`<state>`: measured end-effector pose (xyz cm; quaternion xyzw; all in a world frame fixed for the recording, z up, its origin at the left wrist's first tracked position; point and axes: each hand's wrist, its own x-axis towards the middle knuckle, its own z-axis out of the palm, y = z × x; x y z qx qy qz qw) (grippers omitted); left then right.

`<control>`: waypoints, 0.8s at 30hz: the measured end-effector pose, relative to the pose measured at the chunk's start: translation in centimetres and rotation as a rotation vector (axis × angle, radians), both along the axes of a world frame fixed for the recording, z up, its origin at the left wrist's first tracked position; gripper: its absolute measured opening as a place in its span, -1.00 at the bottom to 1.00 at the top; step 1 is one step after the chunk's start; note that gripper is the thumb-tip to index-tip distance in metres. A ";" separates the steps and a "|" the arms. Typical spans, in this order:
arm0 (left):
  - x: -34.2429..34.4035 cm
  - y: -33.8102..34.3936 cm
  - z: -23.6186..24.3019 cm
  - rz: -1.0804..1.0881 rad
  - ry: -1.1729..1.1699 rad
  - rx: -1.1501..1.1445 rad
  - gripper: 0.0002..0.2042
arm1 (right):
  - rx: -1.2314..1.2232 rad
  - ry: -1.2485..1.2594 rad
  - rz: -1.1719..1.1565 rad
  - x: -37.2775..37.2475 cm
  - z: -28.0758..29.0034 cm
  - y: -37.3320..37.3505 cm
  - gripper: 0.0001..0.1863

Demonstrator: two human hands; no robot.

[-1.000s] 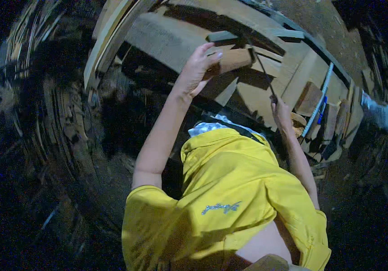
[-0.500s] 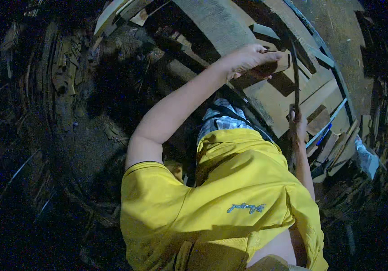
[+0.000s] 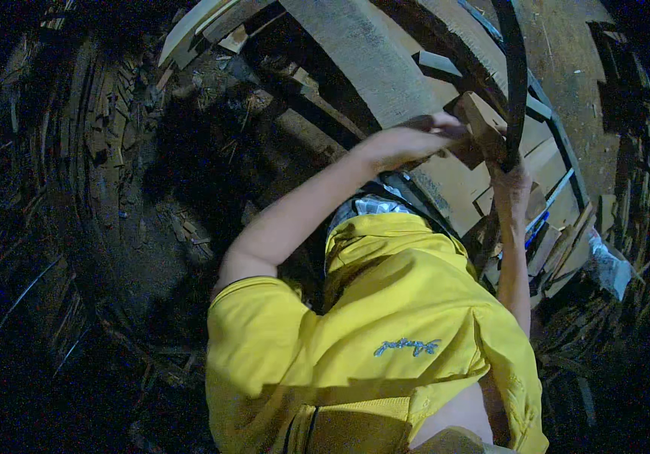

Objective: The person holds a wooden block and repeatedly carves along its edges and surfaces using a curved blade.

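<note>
My left hand [image 3: 416,141] reaches in from the left, its fingers closed on a wooden block [image 3: 478,115] that stands tilted over the boards. Shadow hides part of the fingertips. My right hand [image 3: 512,185] is wrapped round the lower end of a long, dark, flat blade-like tool [image 3: 518,72]. The tool rises away from the hand, right beside the block. Whether it touches the block I cannot tell. Under both hands lies a pale wooden work surface [image 3: 465,193] made of boards.
A wide plank [image 3: 355,57] runs beyond my left hand. Scrap wood pieces [image 3: 559,253] and a crumpled clear plastic bag [image 3: 609,268] lie at the right. Brown ground [image 3: 567,45] shows at the far right; dark, littered ground [image 3: 143,219] spreads to the left.
The block has been tipped more upright and moved slightly right. My right hand has come up and right with the tool, which now shows its broad side close to the block.
</note>
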<state>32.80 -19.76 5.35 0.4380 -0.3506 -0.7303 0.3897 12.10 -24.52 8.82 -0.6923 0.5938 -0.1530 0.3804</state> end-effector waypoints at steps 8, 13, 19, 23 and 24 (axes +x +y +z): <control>4.7 12.4 1.4 -0.460 -0.381 0.099 -0.51 | 0.147 -0.109 -0.129 -3.7 0.4 0.3 -0.62; 4.4 11.7 1.8 -0.557 -0.462 0.047 -0.50 | 0.129 -0.369 -0.088 -3.1 0.6 0.6 -0.60; 4.6 7.8 5.2 -0.482 -0.840 0.120 -0.52 | 0.118 -0.279 -0.085 -2.1 1.7 0.9 -0.53; -0.7 3.2 5.2 0.324 -0.499 -0.054 -0.55 | 0.100 -0.273 -0.108 -1.6 1.0 0.6 -0.49; -2.4 2.6 5.2 0.284 -0.532 -0.194 -0.48 | 0.117 -0.203 -0.134 -1.7 0.8 0.7 -0.49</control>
